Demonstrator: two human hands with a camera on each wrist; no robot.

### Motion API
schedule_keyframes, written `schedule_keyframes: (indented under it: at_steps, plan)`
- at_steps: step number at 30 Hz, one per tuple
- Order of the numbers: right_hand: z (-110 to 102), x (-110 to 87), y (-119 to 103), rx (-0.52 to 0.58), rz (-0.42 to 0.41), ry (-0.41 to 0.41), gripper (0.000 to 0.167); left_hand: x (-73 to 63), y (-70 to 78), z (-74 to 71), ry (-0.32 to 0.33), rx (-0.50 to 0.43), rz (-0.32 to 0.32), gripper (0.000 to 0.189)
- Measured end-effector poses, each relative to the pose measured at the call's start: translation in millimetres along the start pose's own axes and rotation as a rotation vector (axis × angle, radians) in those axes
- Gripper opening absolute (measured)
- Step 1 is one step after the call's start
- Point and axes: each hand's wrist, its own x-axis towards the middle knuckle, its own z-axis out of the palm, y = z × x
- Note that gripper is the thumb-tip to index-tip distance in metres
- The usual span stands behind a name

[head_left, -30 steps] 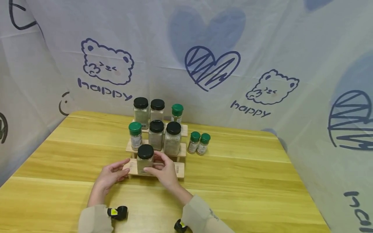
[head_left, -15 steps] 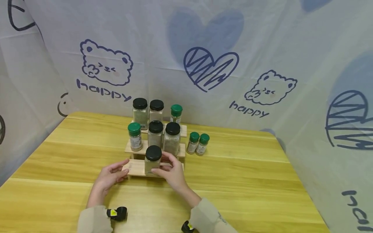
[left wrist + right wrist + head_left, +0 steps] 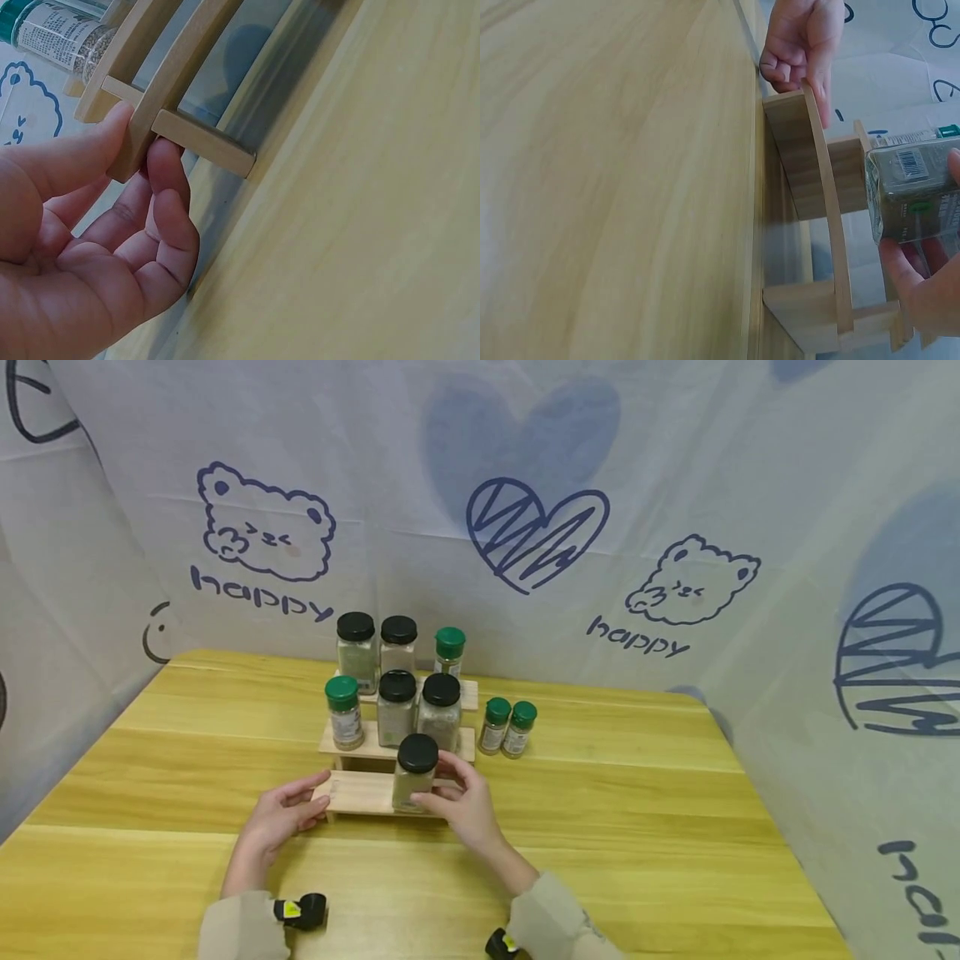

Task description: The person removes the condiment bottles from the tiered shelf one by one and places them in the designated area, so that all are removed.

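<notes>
In the head view, my right hand (image 3: pixel 474 810) grips a black-lidded glass spice jar (image 3: pixel 412 785) between thumb and fingers, at the right part of the bottom step of a three-step wooden spice rack (image 3: pixel 360 792). The right wrist view shows a small gap between the jar's base (image 3: pixel 873 199) and the step, so it seems held just above the wood. My left hand (image 3: pixel 273 822) pinches the left end of that step; in the left wrist view its thumb (image 3: pixel 82 154) is on the plank and fingers are beneath. The jar's contents are partly hidden by my fingers.
On the middle step stand a green-capped bottle (image 3: pixel 347 727) and two black-lidded jars (image 3: pixel 396 718). Two more black-lidded jars (image 3: pixel 357 658) and a green-capped bottle (image 3: pixel 448 656) occupy the top step. Right of the rack, two small green-capped bottles (image 3: pixel 492 735) stand on the table (image 3: pixel 637 793).
My right hand has carried the jar rightward along the bottom step, from its left-middle to its right part. The left hand has kept its hold on the step's end.
</notes>
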Motion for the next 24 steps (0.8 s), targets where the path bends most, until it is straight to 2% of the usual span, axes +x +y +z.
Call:
schedule_keyframes:
  at_steps: [13,19,24]
  plan:
    - [-21,-4.2,-7,0.034,0.017,0.039,0.053,-1.1,0.8,0.3,-0.001,-0.007,-0.009,0.052]
    - [-33,-7.7,-12,-0.020,0.016,0.081,0.051,-1.1,-0.3,0.6,-0.004,-0.013,-0.007,0.051]
    - [-48,-8.7,-8,-0.053,-0.002,0.093,0.051,-1.3,0.7,0.5,-0.008,-0.018,-0.002,0.051]
